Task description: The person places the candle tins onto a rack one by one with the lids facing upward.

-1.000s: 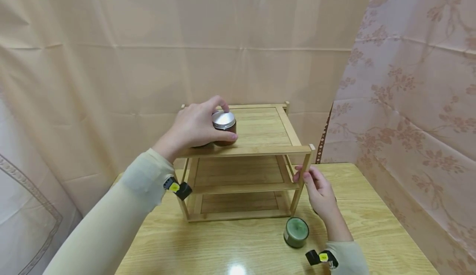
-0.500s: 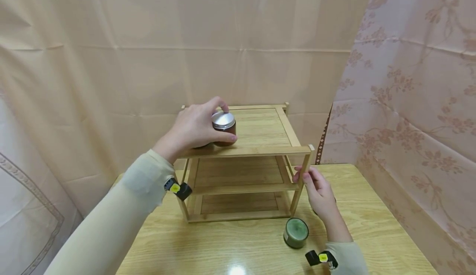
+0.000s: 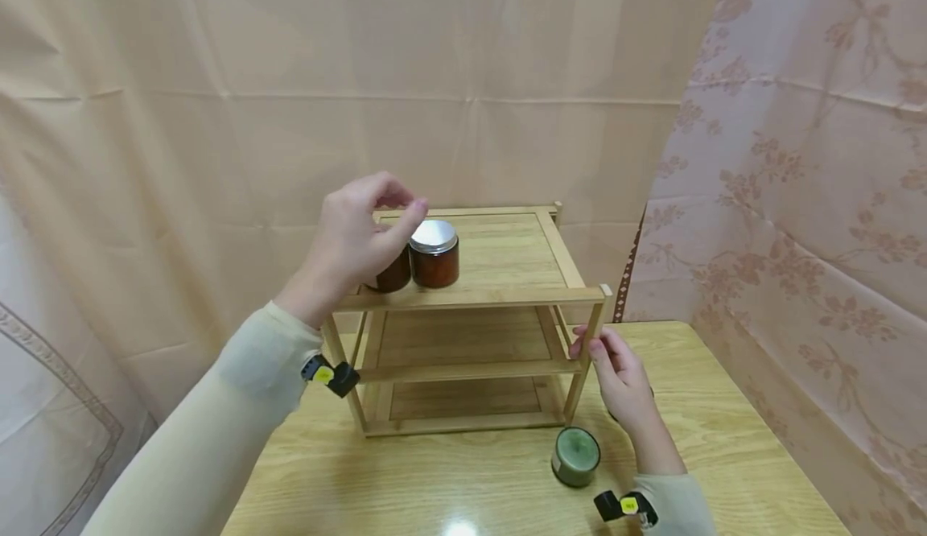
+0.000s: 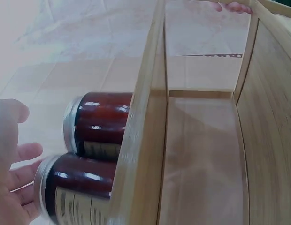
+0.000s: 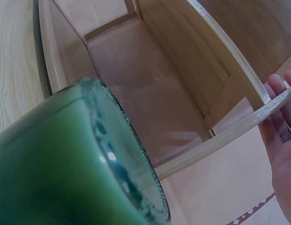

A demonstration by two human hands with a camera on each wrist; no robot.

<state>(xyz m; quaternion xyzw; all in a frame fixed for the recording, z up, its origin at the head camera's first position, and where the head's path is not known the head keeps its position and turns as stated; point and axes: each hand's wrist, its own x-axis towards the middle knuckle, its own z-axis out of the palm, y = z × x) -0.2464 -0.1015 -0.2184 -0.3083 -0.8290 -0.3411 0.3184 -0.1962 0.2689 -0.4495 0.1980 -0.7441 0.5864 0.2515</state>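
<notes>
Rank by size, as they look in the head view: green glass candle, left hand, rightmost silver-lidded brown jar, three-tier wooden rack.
1. Wooden rack
2. Left hand
3. Rightmost brown jar and green candle: too alike to rank

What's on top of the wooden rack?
Two dark amber jars with silver lids stand side by side at the front left of the top shelf. In the head view, the left hand hides part of the left jar and the shelf's left side.
</notes>
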